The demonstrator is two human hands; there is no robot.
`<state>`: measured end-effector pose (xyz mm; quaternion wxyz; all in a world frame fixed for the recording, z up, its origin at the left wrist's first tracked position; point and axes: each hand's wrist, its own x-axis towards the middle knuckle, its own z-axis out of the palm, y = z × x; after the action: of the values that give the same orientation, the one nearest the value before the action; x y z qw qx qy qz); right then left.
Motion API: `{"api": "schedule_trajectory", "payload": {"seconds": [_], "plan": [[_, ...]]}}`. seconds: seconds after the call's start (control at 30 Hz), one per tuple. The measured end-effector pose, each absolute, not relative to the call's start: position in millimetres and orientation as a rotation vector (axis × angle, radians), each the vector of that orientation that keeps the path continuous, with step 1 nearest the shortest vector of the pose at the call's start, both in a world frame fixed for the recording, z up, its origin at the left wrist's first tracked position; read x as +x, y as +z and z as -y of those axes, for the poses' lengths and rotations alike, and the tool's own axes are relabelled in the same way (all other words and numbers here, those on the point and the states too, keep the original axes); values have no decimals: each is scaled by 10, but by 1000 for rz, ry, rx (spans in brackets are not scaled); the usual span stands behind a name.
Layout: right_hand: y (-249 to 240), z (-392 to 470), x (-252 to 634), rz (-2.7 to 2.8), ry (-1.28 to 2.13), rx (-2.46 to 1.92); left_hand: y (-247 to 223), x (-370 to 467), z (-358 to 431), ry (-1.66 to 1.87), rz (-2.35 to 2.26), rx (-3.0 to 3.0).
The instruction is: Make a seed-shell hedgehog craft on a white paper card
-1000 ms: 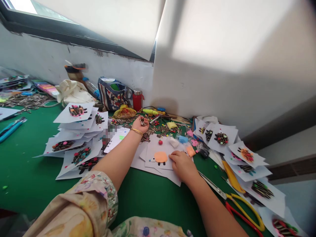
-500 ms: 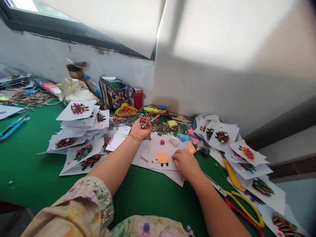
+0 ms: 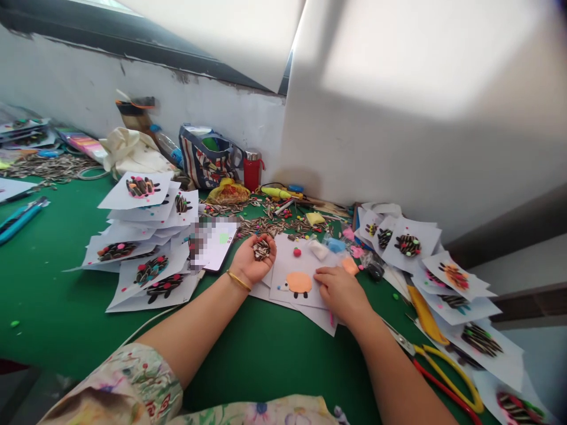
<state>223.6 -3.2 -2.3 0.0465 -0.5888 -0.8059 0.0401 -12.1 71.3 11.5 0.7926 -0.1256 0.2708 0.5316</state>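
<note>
My left hand [image 3: 253, 260] is palm up with its fingers curled round a small heap of striped sunflower seeds [image 3: 261, 249], just left of a white paper card. On that card [image 3: 283, 260] is an orange clay hedgehog body [image 3: 299, 283] with black feet and a blue nose, and a red clay dot [image 3: 297, 252] above it. My right hand [image 3: 342, 292] rests at the card's right edge, fingertips beside the orange body. Its fingers lie fairly close together, and whatever is under them is hidden.
Loose seeds [image 3: 252, 227] lie behind the cards. A phone [image 3: 219, 245] and stacked seed-hedgehog cards [image 3: 146, 236] are at left. More cards [image 3: 482, 339], yellow-red scissors [image 3: 452, 375] and clay lumps [image 3: 336, 245] are at right. A red flask [image 3: 252, 171] stands near the wall.
My left hand has drawn back from the loose seeds toward me, and the seeds in its palm show more fully. My right hand stays at the card's edge. The view has shifted slightly.
</note>
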Motion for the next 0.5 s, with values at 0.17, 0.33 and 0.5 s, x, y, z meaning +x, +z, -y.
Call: {"api": "schedule_trajectory", "payload": {"seconds": [0.17, 0.33, 0.5], "plan": [[-24, 33, 2262, 2427, 132, -1797, 57, -84, -648, 1138, -577, -247], [-66, 31, 2262, 2361, 114, -1760, 79, -84, -567, 1136, -566, -217], [-39, 49, 2198, 2273, 66, -1657, 104, -51, -489, 1091, -529, -165]]}}
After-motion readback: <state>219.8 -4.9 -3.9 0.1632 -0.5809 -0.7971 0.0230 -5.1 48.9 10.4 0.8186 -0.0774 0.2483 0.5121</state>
